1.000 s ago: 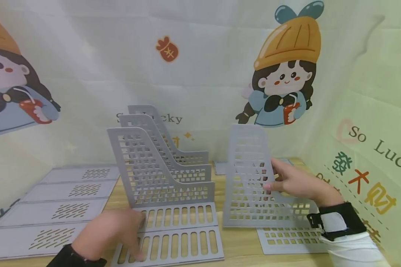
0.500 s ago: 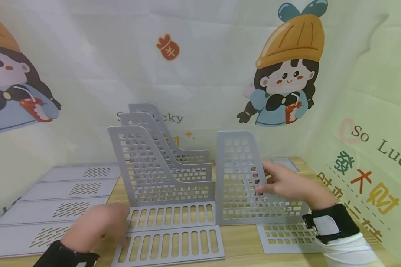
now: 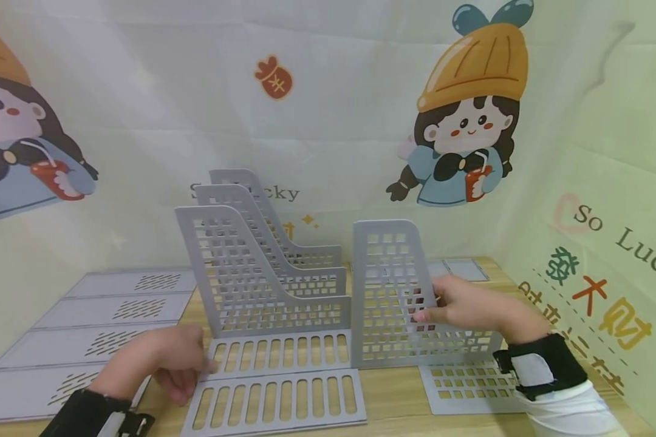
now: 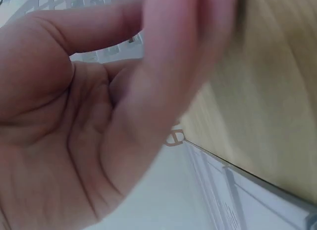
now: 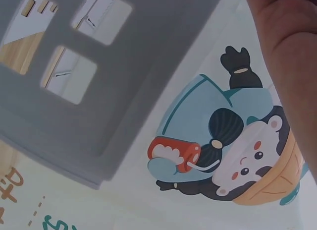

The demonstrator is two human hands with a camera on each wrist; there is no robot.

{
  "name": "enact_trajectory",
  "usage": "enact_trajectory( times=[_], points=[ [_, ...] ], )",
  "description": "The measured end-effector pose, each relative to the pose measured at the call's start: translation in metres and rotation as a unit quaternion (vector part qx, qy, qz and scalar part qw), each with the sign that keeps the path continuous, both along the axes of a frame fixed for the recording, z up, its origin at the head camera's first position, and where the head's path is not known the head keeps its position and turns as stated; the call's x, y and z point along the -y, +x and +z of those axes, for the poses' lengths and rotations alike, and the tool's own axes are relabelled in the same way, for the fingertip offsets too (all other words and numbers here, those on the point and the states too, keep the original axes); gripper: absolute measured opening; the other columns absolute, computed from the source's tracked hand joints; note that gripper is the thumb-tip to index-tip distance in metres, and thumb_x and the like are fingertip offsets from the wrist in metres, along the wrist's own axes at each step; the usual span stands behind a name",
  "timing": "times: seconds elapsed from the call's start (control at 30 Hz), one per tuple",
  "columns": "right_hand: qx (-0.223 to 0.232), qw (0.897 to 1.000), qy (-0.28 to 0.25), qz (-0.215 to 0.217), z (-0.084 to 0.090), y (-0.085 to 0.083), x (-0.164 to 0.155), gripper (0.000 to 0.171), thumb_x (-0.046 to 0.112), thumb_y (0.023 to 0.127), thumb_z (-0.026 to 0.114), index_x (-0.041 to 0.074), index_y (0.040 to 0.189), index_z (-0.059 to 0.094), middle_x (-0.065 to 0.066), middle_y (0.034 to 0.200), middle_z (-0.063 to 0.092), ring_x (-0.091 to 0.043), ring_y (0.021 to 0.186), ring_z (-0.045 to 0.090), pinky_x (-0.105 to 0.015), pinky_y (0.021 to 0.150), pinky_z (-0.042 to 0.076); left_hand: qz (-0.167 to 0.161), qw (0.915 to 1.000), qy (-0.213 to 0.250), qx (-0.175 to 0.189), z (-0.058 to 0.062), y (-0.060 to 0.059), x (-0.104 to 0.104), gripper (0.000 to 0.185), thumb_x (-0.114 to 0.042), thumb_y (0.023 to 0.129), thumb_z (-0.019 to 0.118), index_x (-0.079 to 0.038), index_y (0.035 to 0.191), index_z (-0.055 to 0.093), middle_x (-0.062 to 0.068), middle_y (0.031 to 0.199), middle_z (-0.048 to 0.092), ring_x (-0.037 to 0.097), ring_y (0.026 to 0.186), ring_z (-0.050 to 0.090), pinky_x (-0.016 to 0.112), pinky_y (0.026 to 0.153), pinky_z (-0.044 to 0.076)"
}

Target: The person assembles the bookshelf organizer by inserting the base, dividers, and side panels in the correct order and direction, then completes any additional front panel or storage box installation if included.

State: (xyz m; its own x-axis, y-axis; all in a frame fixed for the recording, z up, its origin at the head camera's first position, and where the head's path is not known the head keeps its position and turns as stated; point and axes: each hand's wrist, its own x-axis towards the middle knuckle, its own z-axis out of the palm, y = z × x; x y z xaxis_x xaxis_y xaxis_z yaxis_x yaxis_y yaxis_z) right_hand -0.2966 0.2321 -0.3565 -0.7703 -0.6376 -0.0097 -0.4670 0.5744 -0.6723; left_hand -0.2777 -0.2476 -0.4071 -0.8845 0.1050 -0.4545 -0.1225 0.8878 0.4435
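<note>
A grey file rack (image 3: 281,375) has a flat slotted base and several upright perforated dividers (image 3: 322,298) at its back. My right hand (image 3: 464,306) pinches the sloping edge of another perforated divider panel (image 3: 360,273), thumb in front and fingers behind. This panel stands upright, its tall left edge right at the right end of the base; in the right wrist view the panel (image 5: 131,66) is large and close. At the base's left edge, my left hand (image 3: 166,358) has one fingertip by the base's rim, the other fingers loosely bent and nothing gripped.
Hinged grey panels with diagonal slits (image 3: 49,346) lie flat on the left. A perforated panel (image 3: 434,406) lies under the held divider's lower right. More flat grey pieces (image 3: 467,269) lie at the back right. A printed cloth backdrop (image 3: 328,121) surrounds the wooden table (image 3: 393,394).
My right hand has brought the divider panel left and slightly down, up to the base's right end. My left hand has come off the base's slots back to its left edge.
</note>
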Motion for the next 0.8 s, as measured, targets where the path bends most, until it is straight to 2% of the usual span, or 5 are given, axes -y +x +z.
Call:
enact_trajectory(
  times=[0.17, 0.27, 0.4, 0.6, 0.8],
  points=[
    [0.026, 0.999, 0.039, 0.002, -0.002, 0.003, 0.007, 0.026, 0.025, 0.11, 0.059, 0.004, 0.114, 0.073, -0.002, 0.103, 0.076, -0.014, 0.087, 0.064, -0.028, 0.078, 0.052, 0.021, 0.9992, 0.034, 0.002, -0.002, 0.0, 0.0, 0.028, -0.02, 0.1, 0.074, 0.001, 0.087, 0.062, 0.015, 0.068, 0.074, 0.017, 0.052, 0.073, 0.031, 0.054, 0.064],
    [0.035, 0.998, 0.054, 0.007, -0.004, 0.006, 0.021, 0.031, 0.031, 0.112, 0.055, 0.008, 0.106, 0.073, 0.004, 0.092, 0.068, -0.011, 0.08, 0.057, -0.026, 0.071, 0.046, 0.026, 0.9985, 0.047, 0.005, -0.003, 0.0, -0.003, 0.027, -0.019, 0.101, 0.073, 0.002, 0.087, 0.062, 0.016, 0.068, 0.074, 0.018, 0.052, 0.074, 0.031, 0.054, 0.064],
    [0.016, 0.998, 0.05, 0.02, -0.009, 0.01, 0.042, 0.032, 0.034, 0.112, 0.054, 0.011, 0.101, 0.074, 0.005, 0.083, 0.061, -0.009, 0.073, 0.051, -0.025, 0.067, 0.044, 0.022, 0.9982, 0.056, 0.007, -0.005, 0.0, -0.007, 0.028, -0.017, 0.102, 0.071, 0.003, 0.084, 0.064, 0.015, 0.065, 0.073, 0.017, 0.051, 0.073, 0.032, 0.054, 0.064],
    [-0.007, 0.999, 0.039, 0.004, -0.015, 0.015, 0.07, 0.028, 0.033, 0.112, 0.054, 0.011, 0.101, 0.068, 0.001, 0.086, 0.062, -0.012, 0.076, 0.054, -0.029, 0.069, 0.046, 0.015, 0.9988, 0.047, 0.008, -0.005, -0.002, -0.009, 0.027, -0.016, 0.102, 0.07, 0.003, 0.082, 0.064, 0.012, 0.062, 0.072, 0.015, 0.049, 0.072, 0.03, 0.053, 0.064],
    [-0.017, 1.0, 0.014, -0.002, -0.02, 0.019, 0.097, 0.021, 0.028, 0.113, 0.054, 0.011, 0.108, 0.065, -0.001, 0.095, 0.071, -0.013, 0.087, 0.064, -0.034, 0.076, 0.054, 0.015, 0.9987, 0.048, 0.006, -0.005, -0.001, -0.008, 0.025, -0.013, 0.101, 0.069, 0.003, 0.082, 0.064, 0.013, 0.062, 0.071, 0.017, 0.049, 0.072, 0.031, 0.053, 0.064]
  ],
)
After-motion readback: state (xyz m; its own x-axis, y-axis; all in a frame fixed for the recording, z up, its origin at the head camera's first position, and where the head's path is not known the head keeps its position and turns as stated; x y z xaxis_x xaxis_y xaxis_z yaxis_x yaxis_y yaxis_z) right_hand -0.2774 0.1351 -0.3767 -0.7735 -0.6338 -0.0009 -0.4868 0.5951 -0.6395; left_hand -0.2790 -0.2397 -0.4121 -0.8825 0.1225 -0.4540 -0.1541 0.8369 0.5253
